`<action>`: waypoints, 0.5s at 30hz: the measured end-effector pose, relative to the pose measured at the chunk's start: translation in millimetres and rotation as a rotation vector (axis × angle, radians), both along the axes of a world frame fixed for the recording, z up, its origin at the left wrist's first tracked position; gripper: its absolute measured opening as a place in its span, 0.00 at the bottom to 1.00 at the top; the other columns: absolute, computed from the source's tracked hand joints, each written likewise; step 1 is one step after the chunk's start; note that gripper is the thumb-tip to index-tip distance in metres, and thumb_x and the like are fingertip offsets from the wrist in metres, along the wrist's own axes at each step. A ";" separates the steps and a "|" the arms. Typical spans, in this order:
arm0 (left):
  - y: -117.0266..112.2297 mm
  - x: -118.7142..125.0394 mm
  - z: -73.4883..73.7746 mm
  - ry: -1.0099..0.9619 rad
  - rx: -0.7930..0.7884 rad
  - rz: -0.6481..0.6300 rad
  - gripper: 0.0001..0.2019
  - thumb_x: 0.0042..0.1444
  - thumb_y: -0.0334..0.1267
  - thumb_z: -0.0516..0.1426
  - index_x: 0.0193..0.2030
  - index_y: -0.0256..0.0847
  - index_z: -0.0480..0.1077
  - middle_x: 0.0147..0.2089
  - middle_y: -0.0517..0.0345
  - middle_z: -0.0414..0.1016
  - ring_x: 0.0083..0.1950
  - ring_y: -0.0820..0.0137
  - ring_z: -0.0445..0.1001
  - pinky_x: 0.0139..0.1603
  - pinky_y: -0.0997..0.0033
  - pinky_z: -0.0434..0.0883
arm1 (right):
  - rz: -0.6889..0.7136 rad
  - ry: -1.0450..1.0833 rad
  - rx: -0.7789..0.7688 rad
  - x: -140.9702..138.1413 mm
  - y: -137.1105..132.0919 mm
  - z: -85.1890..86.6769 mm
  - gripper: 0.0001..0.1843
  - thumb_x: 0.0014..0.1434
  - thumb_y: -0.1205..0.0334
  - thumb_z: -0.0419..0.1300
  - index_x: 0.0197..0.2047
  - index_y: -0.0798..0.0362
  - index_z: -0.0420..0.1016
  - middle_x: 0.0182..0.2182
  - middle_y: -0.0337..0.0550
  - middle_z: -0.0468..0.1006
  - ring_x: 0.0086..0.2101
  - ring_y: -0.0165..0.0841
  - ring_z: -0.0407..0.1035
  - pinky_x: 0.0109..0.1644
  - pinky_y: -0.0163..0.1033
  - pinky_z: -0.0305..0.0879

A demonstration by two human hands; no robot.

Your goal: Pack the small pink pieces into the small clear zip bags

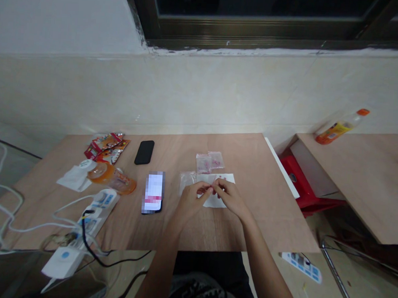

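My left hand (196, 194) and my right hand (227, 194) meet above a white sheet of paper (216, 202) on the wooden table. The fingertips of both are pinched together around something tiny and reddish, too small to name. A few small red bits (224, 178) lie near the paper's top edge. Just beyond the paper are two small clear bags, one (203, 163) overlapping the other (216, 159), with pinkish contents. Another clear bag (186, 179), flat on the table, lies beside my left hand.
Left of my arms lie a lit phone (154, 192), a black phone (144, 152), an orange drink bottle (112, 178), snack packets (107, 147) and a power strip (93, 219) with cables. Rightward stand a red stool (299, 183) and a second table (354, 175) bearing a bottle (336, 129).
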State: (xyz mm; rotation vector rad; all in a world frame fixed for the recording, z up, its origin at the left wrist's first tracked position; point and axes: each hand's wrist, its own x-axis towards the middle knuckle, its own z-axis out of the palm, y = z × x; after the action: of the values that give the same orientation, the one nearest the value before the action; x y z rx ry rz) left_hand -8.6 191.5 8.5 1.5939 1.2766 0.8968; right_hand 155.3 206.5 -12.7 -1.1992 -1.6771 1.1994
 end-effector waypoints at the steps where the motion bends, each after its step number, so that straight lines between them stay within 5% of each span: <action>1: -0.2 -0.4 0.0 -0.006 -0.003 -0.002 0.09 0.57 0.40 0.56 0.38 0.41 0.77 0.38 0.55 0.81 0.39 0.66 0.77 0.43 0.68 0.72 | 0.021 0.016 -0.009 0.2 -0.8 1.5 0.19 0.63 0.48 0.53 0.26 0.51 0.65 0.23 0.36 0.66 0.26 0.29 0.62 0.30 0.34 0.57; 15: -7.0 -8.1 7.6 0.150 -0.014 -0.104 0.11 0.59 0.40 0.50 0.29 0.40 0.68 0.26 0.63 0.70 0.30 0.73 0.69 0.32 0.75 0.63 | 0.163 -0.130 0.061 4.3 -10.6 13.0 0.17 0.65 0.54 0.50 0.27 0.52 0.65 0.24 0.37 0.68 0.27 0.30 0.62 0.30 0.34 0.54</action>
State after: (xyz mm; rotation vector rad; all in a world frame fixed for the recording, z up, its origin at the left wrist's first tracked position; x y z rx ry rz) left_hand -16.7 184.5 16.1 1.7266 1.2869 0.7135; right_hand 159.7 195.9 0.3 -1.1422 -1.9262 1.1794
